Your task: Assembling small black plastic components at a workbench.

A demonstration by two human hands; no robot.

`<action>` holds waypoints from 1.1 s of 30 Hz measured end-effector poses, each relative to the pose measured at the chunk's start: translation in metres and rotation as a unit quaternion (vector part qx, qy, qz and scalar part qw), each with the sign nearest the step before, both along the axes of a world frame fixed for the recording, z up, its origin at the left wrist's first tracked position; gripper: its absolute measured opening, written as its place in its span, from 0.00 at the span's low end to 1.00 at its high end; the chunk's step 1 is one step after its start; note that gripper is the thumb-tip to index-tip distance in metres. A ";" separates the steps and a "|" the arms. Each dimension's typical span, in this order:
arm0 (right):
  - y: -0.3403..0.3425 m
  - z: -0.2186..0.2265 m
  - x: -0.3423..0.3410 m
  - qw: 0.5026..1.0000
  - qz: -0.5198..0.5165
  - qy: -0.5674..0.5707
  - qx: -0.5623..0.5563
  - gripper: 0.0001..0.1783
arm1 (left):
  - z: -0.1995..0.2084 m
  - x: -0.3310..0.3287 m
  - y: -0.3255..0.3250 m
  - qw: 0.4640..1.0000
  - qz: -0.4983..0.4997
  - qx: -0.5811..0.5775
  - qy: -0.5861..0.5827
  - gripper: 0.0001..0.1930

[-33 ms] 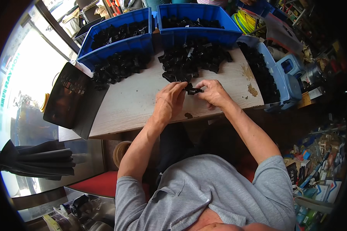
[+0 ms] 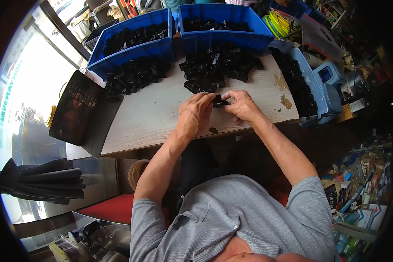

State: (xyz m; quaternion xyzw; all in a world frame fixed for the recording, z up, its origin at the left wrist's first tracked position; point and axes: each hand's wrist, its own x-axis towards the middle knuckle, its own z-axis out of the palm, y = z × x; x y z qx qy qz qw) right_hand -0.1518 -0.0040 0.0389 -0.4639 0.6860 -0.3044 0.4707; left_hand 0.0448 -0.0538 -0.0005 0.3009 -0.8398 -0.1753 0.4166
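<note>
Near the front edge of the pale worktable [image 2: 148,118], my left hand [image 2: 194,112] and my right hand [image 2: 242,105] meet over a small black plastic part [image 2: 218,101]. Fingers of both hands pinch it, the left from one side and the right from the other. Much of the part is covered by the fingers, so its exact kind cannot be made out. Just beyond my hands lies a loose heap of similar black parts [image 2: 220,65]. Another heap of black parts [image 2: 137,75] spreads farther left.
Two blue bins, one at left [image 2: 133,53] and one at right [image 2: 227,39], hold black parts behind the heaps. A light blue bin [image 2: 321,98] stands off the table's right end. A tablet in a dark folding case [image 2: 76,109] leans at left. Clutter [image 2: 358,187] fills the lower right.
My left hand has shifted slightly right, closer to my right hand, and the black part has turned a little between the fingers. My right hand has barely moved.
</note>
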 end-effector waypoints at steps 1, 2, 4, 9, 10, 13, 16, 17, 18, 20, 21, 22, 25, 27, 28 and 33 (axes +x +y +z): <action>-0.001 -0.003 0.002 1.000 -0.001 -0.002 -0.005 0.18 | -0.002 -0.004 0.000 1.000 -0.023 -0.003 -0.020 0.14; -0.001 -0.005 0.003 1.000 -0.002 -0.004 -0.010 0.18 | -0.004 -0.007 -0.001 0.998 -0.046 -0.007 -0.041 0.14; -0.001 -0.006 0.001 1.000 -0.005 0.000 -0.009 0.18 | -0.002 -0.012 -0.003 0.997 -0.059 -0.014 -0.057 0.14; 0.004 -0.005 -0.002 0.999 0.008 0.021 -0.024 0.17 | 0.008 -0.013 -0.012 0.985 -0.136 -0.027 -0.104 0.17; 0.004 -0.001 0.001 1.000 0.003 0.028 -0.010 0.17 | 0.005 -0.011 -0.015 0.982 -0.154 -0.021 -0.107 0.19; 0.004 -0.002 0.002 0.999 0.003 0.019 -0.025 0.17 | -0.002 -0.009 -0.013 0.980 -0.160 -0.030 -0.116 0.23; 0.003 -0.007 -0.002 0.999 0.002 0.012 -0.032 0.17 | -0.002 -0.006 -0.002 0.982 -0.128 -0.066 -0.121 0.28; 0.003 -0.007 -0.003 0.999 0.003 0.012 -0.031 0.17 | 0.000 -0.005 0.003 0.983 -0.108 -0.085 -0.121 0.31; 0.002 -0.007 -0.003 0.999 0.011 0.013 -0.033 0.16 | 0.001 -0.003 0.007 0.983 -0.106 -0.085 -0.122 0.31; 0.003 -0.006 -0.002 0.999 0.021 0.016 -0.036 0.16 | 0.003 0.000 0.013 0.980 -0.080 -0.077 -0.166 0.35; 0.003 -0.005 0.000 0.999 0.017 0.018 -0.028 0.15 | 0.003 0.001 0.015 0.980 -0.077 -0.078 -0.166 0.35; 0.002 -0.004 0.001 1.000 0.013 0.021 -0.020 0.14 | 0.002 0.002 0.015 0.981 -0.078 -0.062 -0.166 0.37; 0.002 -0.005 0.004 0.999 0.026 0.012 -0.028 0.15 | -0.002 0.002 0.017 0.985 -0.063 -0.051 -0.152 0.37; 0.003 -0.009 0.001 0.999 0.020 -0.002 -0.030 0.16 | -0.003 0.007 0.016 0.987 -0.048 -0.056 -0.141 0.34; 0.004 -0.011 -0.001 0.999 0.009 -0.014 -0.028 0.17 | -0.003 0.012 0.015 0.995 -0.016 -0.042 -0.085 0.30; 0.013 -0.011 -0.005 0.998 -0.014 -0.026 -0.063 0.20 | 0.008 0.098 -0.037 0.940 0.330 -0.091 -0.018 0.19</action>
